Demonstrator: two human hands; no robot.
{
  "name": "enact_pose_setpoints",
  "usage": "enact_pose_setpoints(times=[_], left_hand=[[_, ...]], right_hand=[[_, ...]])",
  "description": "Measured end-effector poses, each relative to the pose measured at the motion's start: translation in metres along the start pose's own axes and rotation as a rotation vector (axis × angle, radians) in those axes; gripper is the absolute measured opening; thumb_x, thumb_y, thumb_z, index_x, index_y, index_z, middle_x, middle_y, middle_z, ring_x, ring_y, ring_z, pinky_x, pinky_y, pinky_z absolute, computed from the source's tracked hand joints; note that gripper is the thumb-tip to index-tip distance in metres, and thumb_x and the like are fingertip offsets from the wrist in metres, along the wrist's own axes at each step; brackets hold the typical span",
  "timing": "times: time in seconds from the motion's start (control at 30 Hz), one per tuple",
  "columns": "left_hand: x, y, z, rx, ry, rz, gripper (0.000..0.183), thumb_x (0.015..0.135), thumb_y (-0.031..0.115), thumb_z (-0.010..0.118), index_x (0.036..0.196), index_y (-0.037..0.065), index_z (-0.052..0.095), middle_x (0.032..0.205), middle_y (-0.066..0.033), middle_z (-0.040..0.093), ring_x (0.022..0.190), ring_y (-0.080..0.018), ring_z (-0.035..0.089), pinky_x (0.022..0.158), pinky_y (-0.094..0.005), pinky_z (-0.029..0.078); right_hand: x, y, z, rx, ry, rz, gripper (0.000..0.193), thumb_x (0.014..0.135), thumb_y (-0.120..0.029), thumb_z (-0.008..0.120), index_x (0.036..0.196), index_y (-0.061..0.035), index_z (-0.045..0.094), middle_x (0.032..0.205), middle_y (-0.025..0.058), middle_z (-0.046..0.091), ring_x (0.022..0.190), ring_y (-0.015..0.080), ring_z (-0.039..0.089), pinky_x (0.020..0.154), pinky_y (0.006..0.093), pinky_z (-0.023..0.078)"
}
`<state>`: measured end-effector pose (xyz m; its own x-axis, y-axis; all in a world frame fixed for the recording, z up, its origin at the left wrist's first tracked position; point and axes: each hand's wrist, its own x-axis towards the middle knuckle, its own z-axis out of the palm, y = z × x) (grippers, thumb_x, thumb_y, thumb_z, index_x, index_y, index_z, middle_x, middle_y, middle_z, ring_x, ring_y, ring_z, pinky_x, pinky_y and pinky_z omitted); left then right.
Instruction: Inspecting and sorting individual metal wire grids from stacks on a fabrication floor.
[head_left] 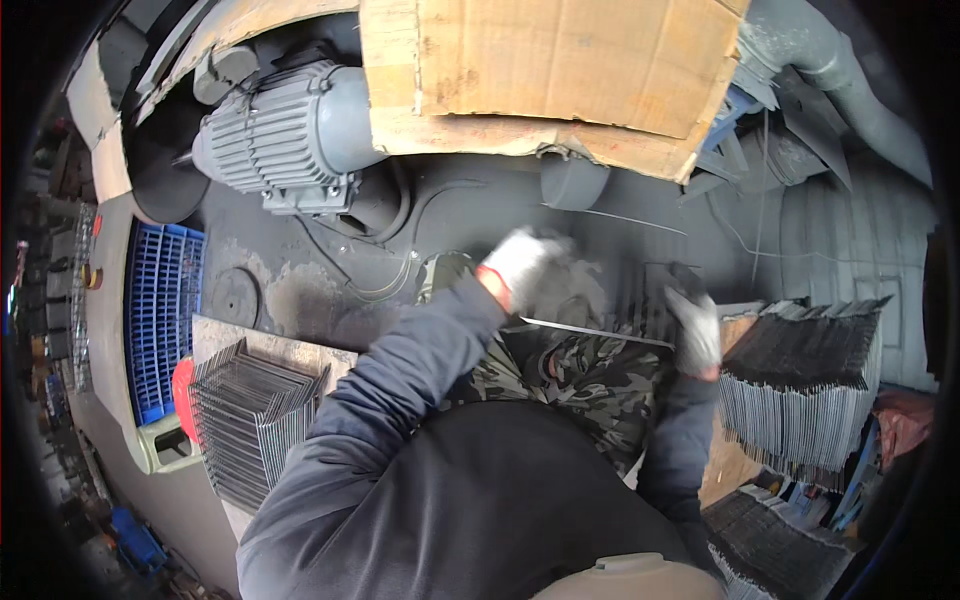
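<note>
The person sits with both forearms reaching forward, and a thin metal piece point(598, 331) lies between the gloved hands, above the camouflage trousers point(610, 375), its pale straight edge slanting slightly down toward the right. The left hand point(527, 264) is above the left end of that edge, and the right hand point(696, 325) is just beside the right end; both are smeared by motion (the fingers most of all), so one cannot tell whether either grip is closed on the piece. To the left, a stack of dark bent plates point(255, 405) stands fanned out on a pale board point(262, 340), with a blue plastic crate point(165, 320) farther out. To the right is a dense stack of thin plates point(795, 400), with another plate stack point(770, 535) lower down. Beyond the hands are a grey finned motor point(265, 135) and, beside it, brown cardboard point(560, 60).
</note>
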<state>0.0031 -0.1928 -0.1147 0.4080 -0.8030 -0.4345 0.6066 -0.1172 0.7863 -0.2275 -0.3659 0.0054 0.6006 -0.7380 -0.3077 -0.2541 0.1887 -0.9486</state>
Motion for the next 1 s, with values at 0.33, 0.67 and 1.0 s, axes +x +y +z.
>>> enact_pose_setpoints(times=[0.33,0.67,1.0], left_hand=[[-0.090,0.023,0.059,0.076,-0.205,0.138,0.042,0.099,0.010,0.074,0.136,0.000,0.058,0.119,-0.0072,0.072,0.103,-0.0138,0.069,0.093,-0.0318,0.058],[-0.158,0.035,0.030,0.235,0.128,0.343,0.027,0.091,0.004,0.077,0.115,0.003,0.065,0.100,-0.0026,0.071,0.091,-0.0099,0.064,0.085,-0.0285,0.054],[-0.172,0.029,0.021,0.390,0.099,0.342,0.036,0.093,0.004,0.074,0.128,0.001,0.066,0.115,-0.0062,0.074,0.105,-0.0151,0.068,0.097,-0.0328,0.055]], right_hand=[[-0.101,0.030,-0.043,0.156,0.101,-0.114,0.048,0.095,0.009,0.067,0.142,0.0010,0.060,0.123,0.0100,0.074,0.105,0.0178,0.071,0.096,0.0335,0.058],[-0.106,0.032,0.003,0.002,-0.090,-0.131,0.027,0.095,0.005,0.076,0.121,-0.0013,0.072,0.113,0.0063,0.076,0.102,0.0156,0.070,0.094,0.0316,0.057],[-0.111,0.057,0.000,0.130,-0.080,-0.226,0.025,0.098,0.004,0.072,0.123,0.0004,0.071,0.111,0.0067,0.076,0.098,0.0160,0.070,0.090,0.0317,0.057]])
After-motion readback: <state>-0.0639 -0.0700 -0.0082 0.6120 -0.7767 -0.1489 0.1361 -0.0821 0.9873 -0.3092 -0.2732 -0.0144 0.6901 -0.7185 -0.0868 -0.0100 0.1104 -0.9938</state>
